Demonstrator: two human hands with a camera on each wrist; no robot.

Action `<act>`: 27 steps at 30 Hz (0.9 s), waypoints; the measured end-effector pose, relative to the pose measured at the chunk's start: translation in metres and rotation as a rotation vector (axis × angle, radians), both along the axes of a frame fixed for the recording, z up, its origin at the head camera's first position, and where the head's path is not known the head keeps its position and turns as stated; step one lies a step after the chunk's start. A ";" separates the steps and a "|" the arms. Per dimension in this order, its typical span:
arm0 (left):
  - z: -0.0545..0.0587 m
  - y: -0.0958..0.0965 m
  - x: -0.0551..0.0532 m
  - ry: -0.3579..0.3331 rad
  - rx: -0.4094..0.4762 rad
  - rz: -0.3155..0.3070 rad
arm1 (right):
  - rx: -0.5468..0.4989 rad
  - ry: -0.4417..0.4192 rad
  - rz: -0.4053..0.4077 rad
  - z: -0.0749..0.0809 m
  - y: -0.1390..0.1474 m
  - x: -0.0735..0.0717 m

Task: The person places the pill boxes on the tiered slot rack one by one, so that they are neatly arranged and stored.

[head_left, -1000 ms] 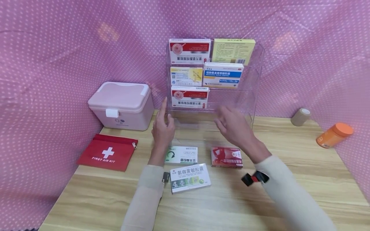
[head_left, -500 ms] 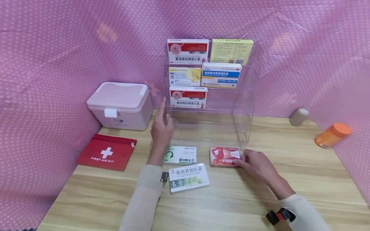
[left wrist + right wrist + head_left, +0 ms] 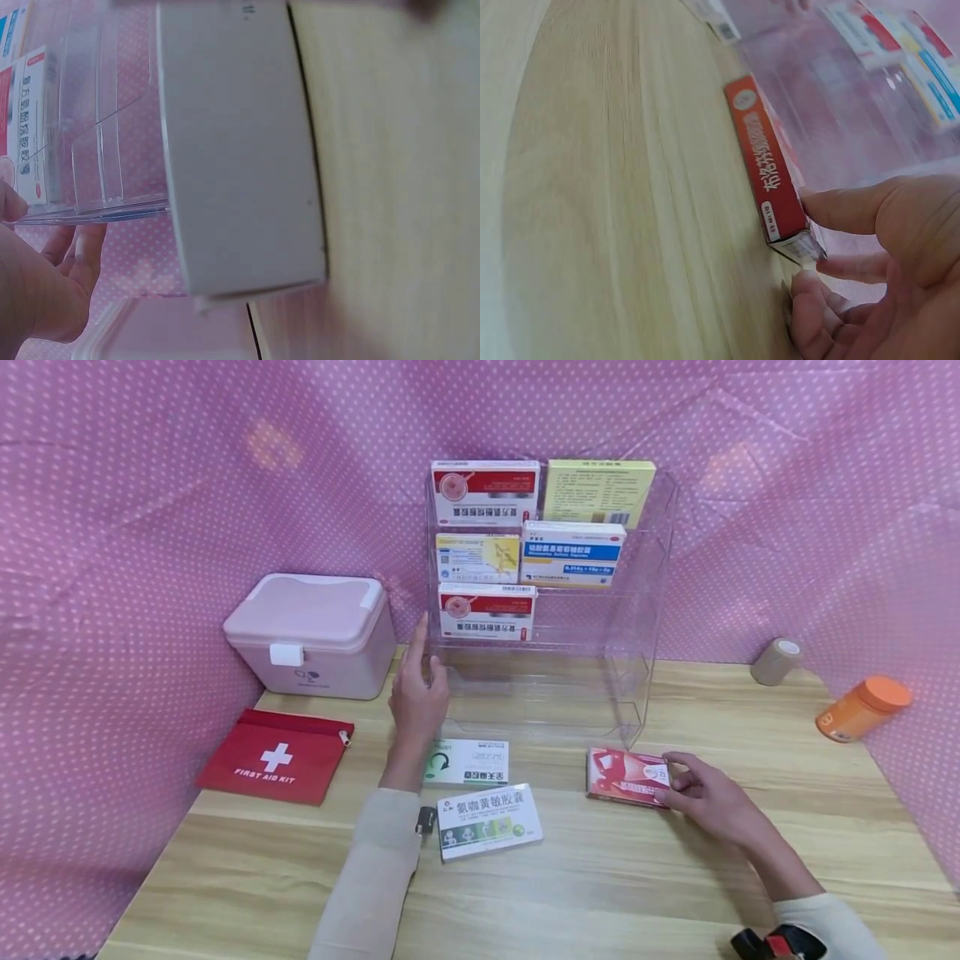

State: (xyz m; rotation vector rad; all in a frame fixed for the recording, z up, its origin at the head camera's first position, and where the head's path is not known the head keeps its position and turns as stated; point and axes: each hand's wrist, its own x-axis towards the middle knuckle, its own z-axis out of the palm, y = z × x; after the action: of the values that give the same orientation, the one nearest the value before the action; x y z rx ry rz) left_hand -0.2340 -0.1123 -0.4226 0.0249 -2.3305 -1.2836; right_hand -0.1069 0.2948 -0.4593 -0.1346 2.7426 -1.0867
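My right hand (image 3: 708, 797) pinches the right end of a red medicine box (image 3: 626, 776) between thumb and fingers, low over the wooden table. The right wrist view shows the thumb on the printed face of this red box (image 3: 769, 165) and fingertips at its end. My left hand (image 3: 420, 697) holds the left side of a clear tiered display rack (image 3: 577, 693), its side panel between thumb and fingers in the left wrist view. Medicine boxes fill several upper slots, including a red-and-white box (image 3: 487, 612). In front lie a white-and-green box (image 3: 468, 762) and another green-banded box (image 3: 490, 822).
A pink lidded case (image 3: 311, 635) stands at the left, behind a red first aid pouch (image 3: 276, 757). At the right are a grey-beige cylinder (image 3: 776, 662) and an orange bottle (image 3: 862, 708) lying on its side. Pink dotted cloth (image 3: 330, 460) hangs behind.
My right hand has come from the rack's front down to the red medicine box, taken its right end and shifted it rightward. My left hand stays at the rack's side.
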 end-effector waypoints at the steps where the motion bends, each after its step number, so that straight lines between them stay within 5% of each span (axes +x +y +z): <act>1: 0.000 0.000 0.000 0.002 -0.001 0.000 | -0.024 -0.009 0.005 -0.001 0.004 0.002; 8: 0.000 0.000 -0.001 0.000 -0.002 0.007 | -0.165 -0.059 -0.013 -0.004 0.027 0.015; 14: 0.001 0.001 0.000 -0.008 0.001 0.005 | -0.204 -0.014 -0.053 0.001 0.031 0.021; 20: 0.000 0.000 0.000 -0.020 0.007 0.010 | -0.188 0.217 -0.009 0.023 0.028 0.012; 27: -0.001 0.000 -0.001 -0.016 -0.003 0.010 | -0.208 0.503 -0.081 0.077 0.018 -0.019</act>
State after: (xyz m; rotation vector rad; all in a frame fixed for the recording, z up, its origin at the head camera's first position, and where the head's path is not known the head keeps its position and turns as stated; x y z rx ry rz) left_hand -0.2352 -0.1122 -0.4232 0.0461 -2.3429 -1.2795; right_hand -0.1256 0.3132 -0.3823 -0.3766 3.0745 -1.5414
